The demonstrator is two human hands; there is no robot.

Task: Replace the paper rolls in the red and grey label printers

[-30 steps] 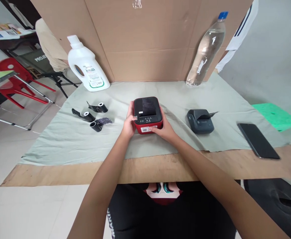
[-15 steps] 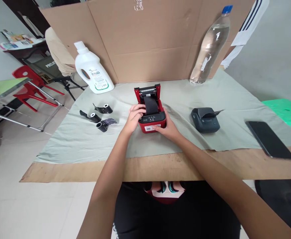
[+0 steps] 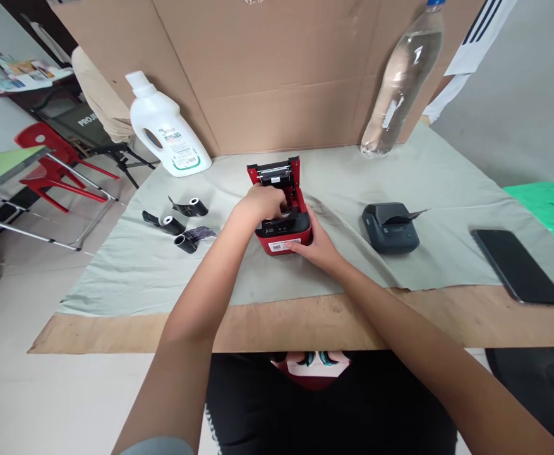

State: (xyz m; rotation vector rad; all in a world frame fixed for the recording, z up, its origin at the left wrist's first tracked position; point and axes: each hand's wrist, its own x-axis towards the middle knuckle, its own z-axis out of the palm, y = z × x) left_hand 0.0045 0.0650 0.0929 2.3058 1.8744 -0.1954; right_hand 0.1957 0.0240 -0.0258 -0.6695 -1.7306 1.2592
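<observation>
Our hands both work at the red printer in the head view: our right hand (image 3: 323,245) grasps its right side, thumb across the front label, while our left hand (image 3: 266,203) reaches into it from above, fingers hidden, so we cannot tell whether they grip anything. We see the red printer (image 3: 286,226) near the middle of the cloth (image 3: 239,275) on the tabletop (image 3: 300,319), its lid (image 3: 277,172) raised at the back. Left of it lie three black rolls (image 3: 174,225); to its right, well apart, sit a dark grey device (image 3: 390,230) and, farther right, a phone (image 3: 518,266). Behind, a white bottle (image 3: 170,136) and a clear bottle (image 3: 402,85) stand before cardboard (image 3: 281,76).
</observation>
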